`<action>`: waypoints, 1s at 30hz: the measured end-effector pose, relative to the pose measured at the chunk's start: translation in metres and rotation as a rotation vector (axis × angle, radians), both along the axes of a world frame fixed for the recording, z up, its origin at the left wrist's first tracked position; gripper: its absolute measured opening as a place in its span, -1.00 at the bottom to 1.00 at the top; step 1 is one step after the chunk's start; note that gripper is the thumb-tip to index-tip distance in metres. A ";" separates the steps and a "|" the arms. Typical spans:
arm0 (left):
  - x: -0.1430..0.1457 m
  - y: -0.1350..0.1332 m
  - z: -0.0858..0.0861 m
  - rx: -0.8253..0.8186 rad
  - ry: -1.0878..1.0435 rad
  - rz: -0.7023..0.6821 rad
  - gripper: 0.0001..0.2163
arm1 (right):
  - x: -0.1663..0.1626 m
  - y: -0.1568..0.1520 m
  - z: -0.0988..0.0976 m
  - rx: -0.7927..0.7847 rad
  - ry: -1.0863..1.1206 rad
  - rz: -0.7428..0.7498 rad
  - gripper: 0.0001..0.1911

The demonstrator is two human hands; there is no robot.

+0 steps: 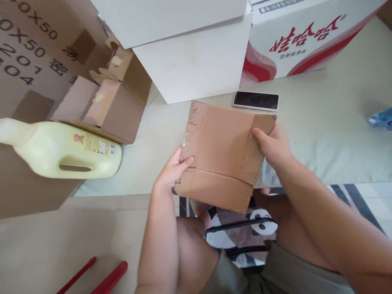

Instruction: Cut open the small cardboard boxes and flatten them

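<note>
A creased brown cardboard piece [226,143] with ragged side edges is held up between my two hands, over the near edge of the cloth-covered surface [324,134]. My left hand [176,169] grips its left edge, thumb on top and fingers hidden underneath. On the right edge, near the upper corner, my right hand [274,143] holds it the same way. The lower part of the cardboard bends along a fold line. Just beyond its top right corner lies a phone [256,100], dark screen up.
White boxes [196,69] stand at the back, one with red lettering [306,45]. At left are small cardboard boxes [122,106], a pale yellow jug [67,151] and a large printed carton [27,98]. Red handles [110,277] show at lower left, a blue item [381,119] at far right.
</note>
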State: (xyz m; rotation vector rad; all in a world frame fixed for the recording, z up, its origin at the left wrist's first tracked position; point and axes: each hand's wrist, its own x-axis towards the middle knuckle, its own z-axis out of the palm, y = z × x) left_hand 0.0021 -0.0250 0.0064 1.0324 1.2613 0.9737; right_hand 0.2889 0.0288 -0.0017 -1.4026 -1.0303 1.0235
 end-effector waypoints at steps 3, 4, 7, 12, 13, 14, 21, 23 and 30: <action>0.007 0.000 -0.001 0.053 -0.004 0.030 -0.48 | 0.006 0.002 0.004 -0.017 0.092 0.007 -0.77; 0.007 0.001 -0.001 0.084 -0.009 0.081 -0.49 | 0.008 0.003 0.007 -0.038 0.196 0.042 -0.77; 0.003 0.007 -0.001 0.202 -0.066 0.355 -0.48 | 0.012 0.003 0.017 -0.121 0.412 0.217 -0.67; 0.005 0.020 -0.002 0.319 -0.231 0.658 -0.49 | -0.005 -0.012 0.018 -0.085 0.410 0.495 -0.49; 0.010 0.022 -0.002 0.315 -0.261 0.675 -0.49 | -0.010 -0.017 0.016 -0.077 0.371 0.530 -0.49; 0.016 0.023 -0.002 0.302 -0.286 0.677 -0.49 | -0.015 -0.022 0.015 -0.079 0.319 0.546 -0.51; 0.059 0.019 0.003 0.176 -0.443 0.592 -0.69 | -0.014 -0.043 0.028 -0.171 0.356 0.269 -0.53; 0.060 0.018 0.004 0.086 -0.482 0.544 -0.77 | -0.005 -0.045 0.038 -0.162 0.390 0.194 -0.54; 0.058 0.019 0.010 -0.061 -0.404 0.358 -0.65 | 0.108 -0.040 0.074 0.113 0.016 -0.261 -0.74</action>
